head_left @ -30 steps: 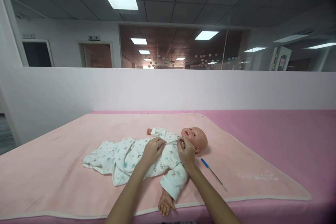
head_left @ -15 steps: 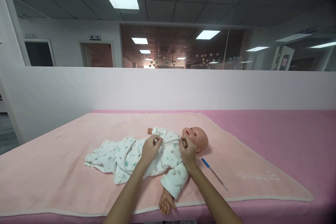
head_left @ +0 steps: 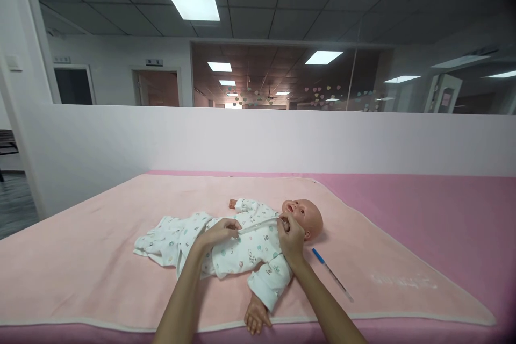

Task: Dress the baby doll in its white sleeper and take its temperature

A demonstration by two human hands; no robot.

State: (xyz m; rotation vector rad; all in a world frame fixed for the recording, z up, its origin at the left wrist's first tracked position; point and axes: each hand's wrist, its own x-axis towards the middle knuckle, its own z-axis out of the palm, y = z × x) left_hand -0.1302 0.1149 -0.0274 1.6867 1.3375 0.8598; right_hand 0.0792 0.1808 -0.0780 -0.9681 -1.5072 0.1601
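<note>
A baby doll (head_left: 303, 214) lies on its back, head to the right, dressed in white printed baby clothes (head_left: 258, 244). My left hand (head_left: 222, 230) is over the doll's middle, fingers pinched on the front edge of the baby clothes. Close to the doll's neck, my right hand (head_left: 291, 234) is closed on the upper end of that same edge. Between the two hands the edge is drawn out as a pale straight strip. One doll hand (head_left: 257, 316) sticks out of the near sleeve.
A pen with a blue cap (head_left: 332, 274) lies right of the doll on the peach blanket (head_left: 100, 247). The blanket covers part of a pink surface (head_left: 427, 209). A white low wall (head_left: 258, 140) stands behind, with a window above it.
My left hand has moved left and slightly down along the doll's front, and the pale strip between my hands looks longer. My right hand stays by the neck. The view has shifted slightly.
</note>
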